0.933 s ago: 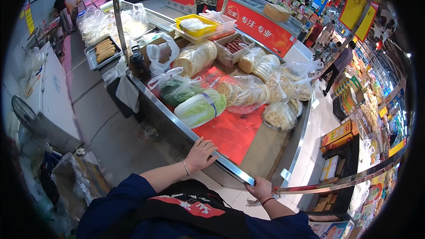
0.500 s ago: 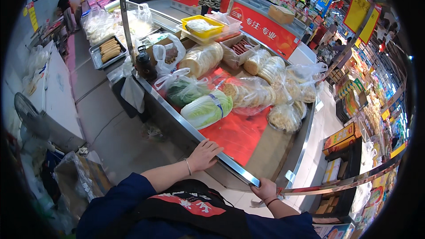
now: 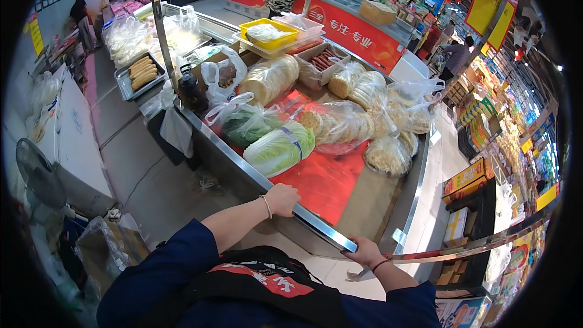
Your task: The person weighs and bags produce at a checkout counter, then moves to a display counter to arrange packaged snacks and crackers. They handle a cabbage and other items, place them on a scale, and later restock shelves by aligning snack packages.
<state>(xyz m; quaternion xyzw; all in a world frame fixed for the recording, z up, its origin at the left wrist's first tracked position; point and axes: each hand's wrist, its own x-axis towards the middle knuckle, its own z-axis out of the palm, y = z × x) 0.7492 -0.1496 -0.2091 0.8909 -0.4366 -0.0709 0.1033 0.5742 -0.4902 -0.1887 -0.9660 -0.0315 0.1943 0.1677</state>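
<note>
1. Metal rim [image 3: 322, 228] edges the counter [image 3: 371, 209] before the person.
2. Left hand [image 3: 282, 200] rests on it, curled; fingertips are hidden, so its grip I cannot tell.
3. Right hand [image 3: 368, 251] touches its corner; how closed, I cannot tell.

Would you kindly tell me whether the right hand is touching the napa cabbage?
Apart: the head view shows the red sheet and metal rim between the right hand and the napa cabbage.
</note>
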